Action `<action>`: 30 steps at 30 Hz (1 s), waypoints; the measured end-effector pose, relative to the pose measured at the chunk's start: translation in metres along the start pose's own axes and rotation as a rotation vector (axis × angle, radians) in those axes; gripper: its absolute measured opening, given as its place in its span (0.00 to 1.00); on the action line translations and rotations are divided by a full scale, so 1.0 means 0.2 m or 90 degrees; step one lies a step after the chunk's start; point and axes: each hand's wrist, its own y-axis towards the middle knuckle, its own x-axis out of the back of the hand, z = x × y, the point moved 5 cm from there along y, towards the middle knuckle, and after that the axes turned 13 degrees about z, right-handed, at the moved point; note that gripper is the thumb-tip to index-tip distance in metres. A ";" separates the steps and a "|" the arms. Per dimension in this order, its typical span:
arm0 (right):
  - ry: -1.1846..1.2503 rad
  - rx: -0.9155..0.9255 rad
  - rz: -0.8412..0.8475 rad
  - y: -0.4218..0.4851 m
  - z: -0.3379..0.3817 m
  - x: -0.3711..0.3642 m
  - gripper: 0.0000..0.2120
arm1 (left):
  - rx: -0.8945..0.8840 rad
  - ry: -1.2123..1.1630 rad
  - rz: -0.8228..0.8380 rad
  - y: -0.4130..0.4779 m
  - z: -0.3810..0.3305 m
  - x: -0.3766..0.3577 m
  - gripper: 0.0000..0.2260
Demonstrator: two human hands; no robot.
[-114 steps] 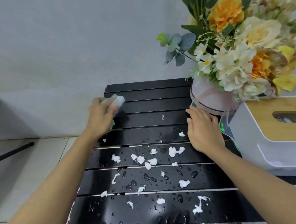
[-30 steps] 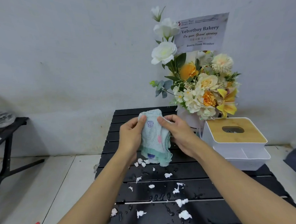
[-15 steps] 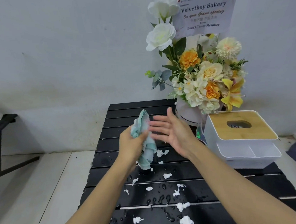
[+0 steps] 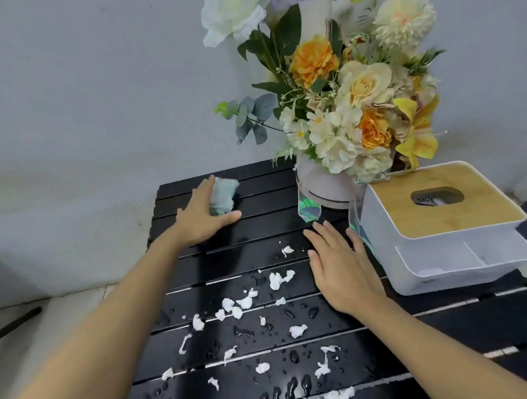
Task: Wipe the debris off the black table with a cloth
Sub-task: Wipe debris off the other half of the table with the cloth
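One cloth (image 4: 225,195) under left hand (image 4: 200,218); right hand (image 4: 339,262) flat; box lettering (image 4: 424,199) unreadable.

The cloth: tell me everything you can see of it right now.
The cloth is pale mint green, soft and terry-like, bunched into a small wad. It lies on the far left slats of the black table, apart from the white debris nearer the camera. The left hand presses on it, fingers over its left part, thumb along its near edge; only its right portion shows. Nothing else touches it.
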 end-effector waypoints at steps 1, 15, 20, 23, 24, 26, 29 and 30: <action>-0.008 -0.005 -0.007 0.00 0.00 0.00 0.28 | 0.010 0.053 0.013 0.03 0.04 -0.05 0.40; 0.018 -0.025 -0.040 -0.01 -0.01 0.01 0.26 | -0.039 0.292 -0.148 0.22 -0.16 -0.27 0.23; 0.021 -0.064 -0.065 0.00 -0.01 0.00 0.25 | -0.303 0.147 0.093 -0.18 -0.24 -0.37 0.22; 0.013 -0.065 -0.065 0.00 -0.01 0.00 0.26 | -0.191 0.164 -0.049 -0.07 -0.09 -0.15 0.27; 0.011 -0.066 -0.063 0.01 -0.01 0.01 0.27 | -0.108 0.204 -0.094 -0.01 -0.01 -0.09 0.30; 0.008 -0.063 -0.059 0.01 -0.01 0.01 0.27 | 0.025 0.256 -0.101 0.09 0.10 -0.08 0.31; 0.012 -0.062 -0.054 0.01 -0.01 0.00 0.28 | 0.070 0.250 -0.139 0.15 0.10 -0.11 0.27; 0.016 -0.060 -0.054 0.00 -0.01 0.00 0.28 | 0.085 0.240 -0.162 0.14 0.09 -0.11 0.25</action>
